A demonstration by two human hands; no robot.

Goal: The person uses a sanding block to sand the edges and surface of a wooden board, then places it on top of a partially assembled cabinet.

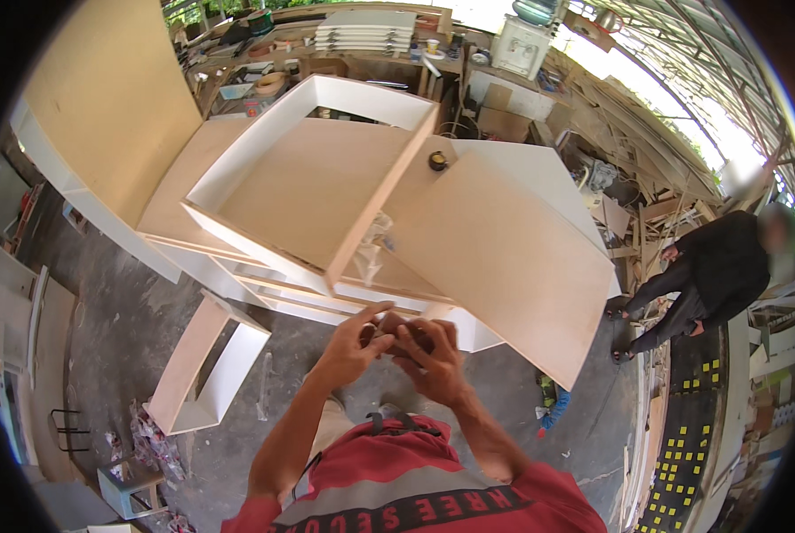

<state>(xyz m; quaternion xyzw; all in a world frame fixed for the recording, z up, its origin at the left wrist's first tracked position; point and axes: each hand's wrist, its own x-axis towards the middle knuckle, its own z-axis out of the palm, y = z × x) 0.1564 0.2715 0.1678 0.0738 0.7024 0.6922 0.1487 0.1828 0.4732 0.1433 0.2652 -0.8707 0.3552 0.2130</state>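
Observation:
Close together in front of my red shirt, both hands meet at the near edge of the work surface. My left hand (348,351) has its thumb and fingers pinched around something small. My right hand (433,360) curls its fingers at the same spot; a brownish shape shows there, mostly hidden by the fingers. Just beyond them lies a rectangular wooden frame (384,195) with white inner walls, one corner pointing toward my hands. A crumpled white cloth (369,258) rests beside it. To the right a large plywood panel (513,240) lies flat, with a small dark round container (437,161) near its far edge.
A smaller open box frame (184,360) stands on the floor at left, below a tall upright panel (113,107). At right a person in black (726,266) stands near scrap wood. A cluttered bench and water dispenser (522,44) are behind. A blue-green object (555,413) lies on the floor.

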